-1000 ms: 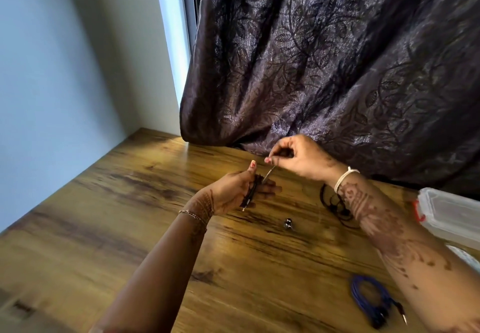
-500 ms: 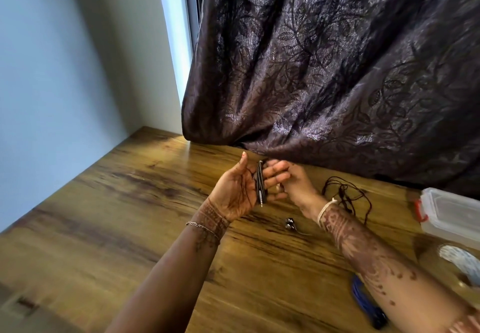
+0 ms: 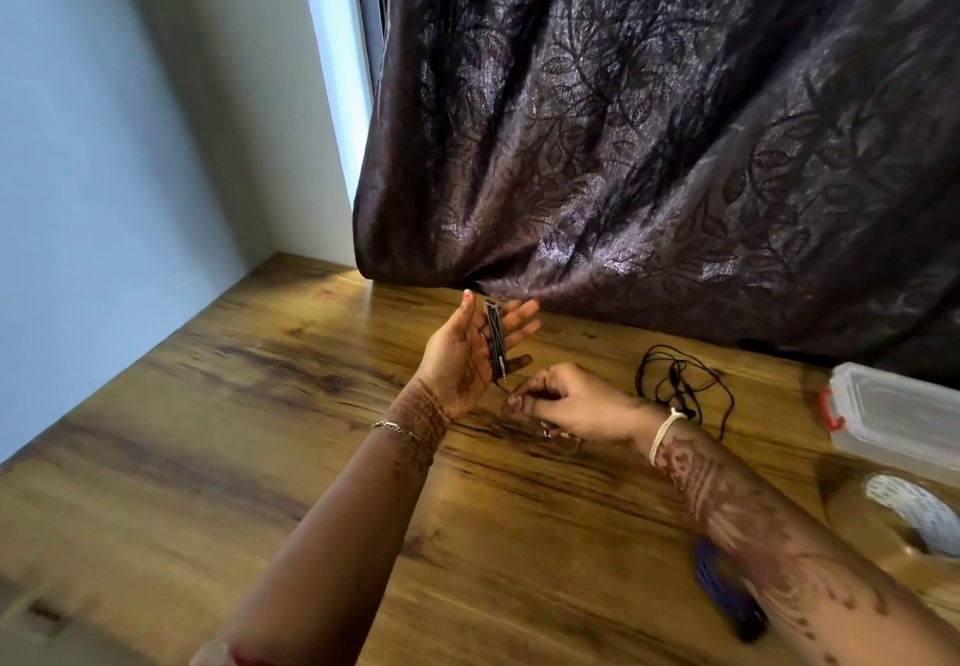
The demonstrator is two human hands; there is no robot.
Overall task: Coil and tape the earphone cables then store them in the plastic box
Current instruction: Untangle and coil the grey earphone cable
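Holding the left hand (image 3: 465,358) up over a wooden surface (image 3: 260,431), fingers (image 3: 522,309) straight, a black earphone cable (image 3: 495,343) bundled lengthwise against them. Pinching the cable's loose end just below with the right hand (image 3: 569,408). Working beside a tangled black cable (image 3: 680,387), a clear plastic box (image 3: 906,413), a tape roll (image 3: 906,514) and a blurred blue coil (image 3: 719,587).

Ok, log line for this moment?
phase: coiling | left hand: flat, carries black coil | right hand: pinches its tail | plastic box: untouched
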